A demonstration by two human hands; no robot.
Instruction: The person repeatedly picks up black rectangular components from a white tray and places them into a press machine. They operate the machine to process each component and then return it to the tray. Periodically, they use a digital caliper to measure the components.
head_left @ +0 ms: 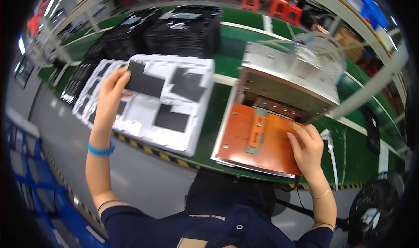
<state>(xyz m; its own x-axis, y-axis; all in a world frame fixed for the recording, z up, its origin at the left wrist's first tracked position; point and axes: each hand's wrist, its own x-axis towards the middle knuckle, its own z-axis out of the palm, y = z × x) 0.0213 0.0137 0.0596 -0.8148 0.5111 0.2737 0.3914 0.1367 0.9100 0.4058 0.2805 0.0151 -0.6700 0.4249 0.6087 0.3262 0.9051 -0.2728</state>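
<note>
My left hand (114,84) pinches the upper left corner of a black L-shaped sheet (146,83), holding it over a white molded tray (140,110). Other black cut sheets lie in the tray's recesses, one of them a sheet (171,118) near the front. On the right, my right hand (307,144) is at the right side of an orange plate (273,149), thumb and forefinger slightly apart, with nothing visible between them. Whether the fingertips touch the plate I cannot tell. An orange and green strip (257,130) lies on the plate, in front of a metal press-like machine (288,84).
Stacks of black trays (183,32) stand behind the white tray on the green bench (227,99). A white-handled tool (331,156) lies right of the plate. A black fan (377,204) stands at lower right, and a slanted pale post (371,86) rises beside the machine.
</note>
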